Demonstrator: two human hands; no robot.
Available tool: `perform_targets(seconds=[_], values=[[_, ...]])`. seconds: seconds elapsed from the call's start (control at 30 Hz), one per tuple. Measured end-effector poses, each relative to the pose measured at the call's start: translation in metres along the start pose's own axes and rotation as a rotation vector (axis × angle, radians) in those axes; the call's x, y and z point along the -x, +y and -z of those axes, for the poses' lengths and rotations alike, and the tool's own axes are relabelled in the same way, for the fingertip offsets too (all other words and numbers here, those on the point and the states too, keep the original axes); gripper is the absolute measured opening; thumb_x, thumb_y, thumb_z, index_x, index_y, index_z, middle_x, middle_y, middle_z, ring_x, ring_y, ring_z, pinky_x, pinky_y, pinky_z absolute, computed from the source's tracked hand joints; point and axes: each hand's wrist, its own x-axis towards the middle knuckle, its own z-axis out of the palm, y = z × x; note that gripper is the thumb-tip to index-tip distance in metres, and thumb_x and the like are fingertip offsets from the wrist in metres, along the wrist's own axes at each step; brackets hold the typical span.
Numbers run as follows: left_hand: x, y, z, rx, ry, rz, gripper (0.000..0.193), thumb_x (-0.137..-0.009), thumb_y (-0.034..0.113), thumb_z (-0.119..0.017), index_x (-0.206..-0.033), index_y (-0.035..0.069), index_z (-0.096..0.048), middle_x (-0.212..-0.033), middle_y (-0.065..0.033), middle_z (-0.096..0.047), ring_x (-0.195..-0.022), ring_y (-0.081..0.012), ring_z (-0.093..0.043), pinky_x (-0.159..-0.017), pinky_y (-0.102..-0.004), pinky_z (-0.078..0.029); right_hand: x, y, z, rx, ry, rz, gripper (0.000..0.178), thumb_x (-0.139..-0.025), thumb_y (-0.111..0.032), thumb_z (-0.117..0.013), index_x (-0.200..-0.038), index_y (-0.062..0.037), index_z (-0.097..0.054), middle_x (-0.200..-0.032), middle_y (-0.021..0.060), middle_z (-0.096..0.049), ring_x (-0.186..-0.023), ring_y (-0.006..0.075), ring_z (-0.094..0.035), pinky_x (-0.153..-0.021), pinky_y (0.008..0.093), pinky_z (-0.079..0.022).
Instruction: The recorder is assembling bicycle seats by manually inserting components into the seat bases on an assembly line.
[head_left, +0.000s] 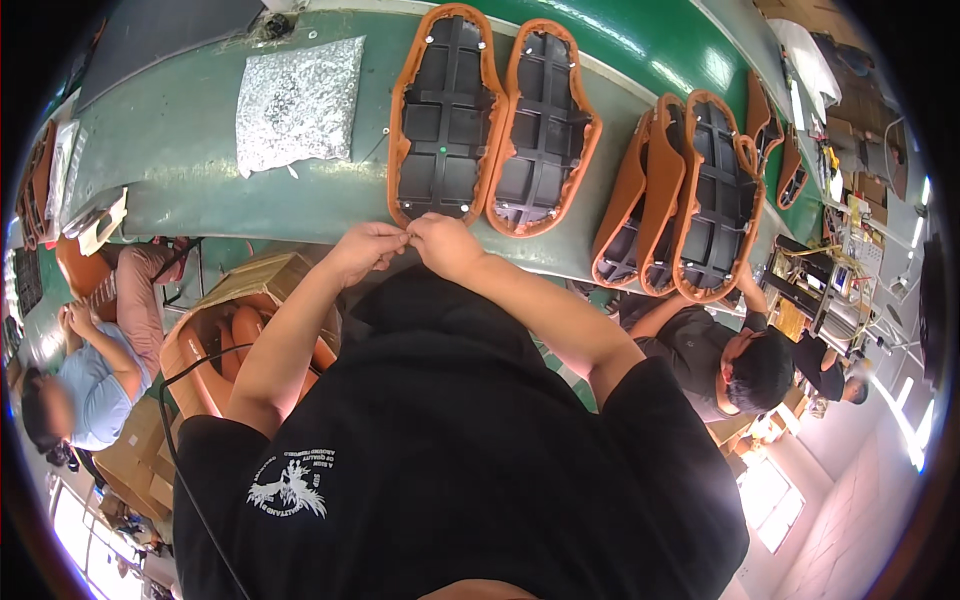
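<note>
Head view | left hand (365, 252) and right hand (447, 243): fingertips pinched, meeting near the bench edge — anything between them too small to tell | nearest orange-rimmed black panel (440, 125): on the green bench (200, 190), just beyond the hands | second panel (540, 135) right, bubble-textured packet (300, 105) left

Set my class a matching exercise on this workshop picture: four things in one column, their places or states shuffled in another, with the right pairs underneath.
Things
1. left hand and right hand
2. shiny packet
3. middle pair of panels
4. cardboard box

Places or states
A. black with brown rims
B. brown pieces inside
C. close together at the near edge of the table
D. silvery, lying left of the panels

Pairs: 1-C; 2-D; 3-A; 4-B
</note>
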Motion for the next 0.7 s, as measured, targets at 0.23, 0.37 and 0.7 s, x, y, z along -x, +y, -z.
perform_targets(seconds=[0.23,0.37,0.7], values=[[0.006,-0.011,0.002,0.163,0.082,0.079,0.027,-0.099,0.012,-0.058,-0.122,-0.001,-0.067,-0.095,-0.0055,-0.066,-0.080,-0.0127,-0.060,-0.070,-0.0282,-0.053,-0.012,0.020,-0.005,0.231,0.066,-0.039,0.009,-0.088,-0.007,-0.062,-0.091,-0.0029,-0.069,-0.090,0.0159,-0.069,-0.087,0.0371,-0.068,-0.078,0.0466,-0.056],[0.002,-0.004,0.003,0.165,0.003,0.028,0.030,-0.098,0.011,-0.059,-0.124,-0.002,-0.064,-0.099,-0.0089,-0.066,-0.087,-0.0169,-0.064,-0.076,-0.0318,-0.056,-0.034,0.025,0.007,0.388,0.042,0.188,0.009,-0.083,-0.010,-0.063,-0.087,-0.0046,-0.070,-0.088,0.0152,-0.066,-0.083,0.0357,-0.067,-0.075,0.0454,-0.056],[-0.016,-0.012,0.011,0.129,0.046,-0.029,0.010,-0.103,0.016,-0.058,-0.104,0.008,-0.063,-0.087,-0.0034,-0.066,-0.075,-0.0146,-0.062,-0.066,-0.0313,-0.055,-0.051,0.019,-0.005,0.727,-0.294,0.306,0.025,-0.080,-0.020,-0.063,-0.088,0.0013,-0.072,-0.093,0.0151,-0.068,-0.090,0.0304,-0.068,-0.077,0.0412,-0.055]])
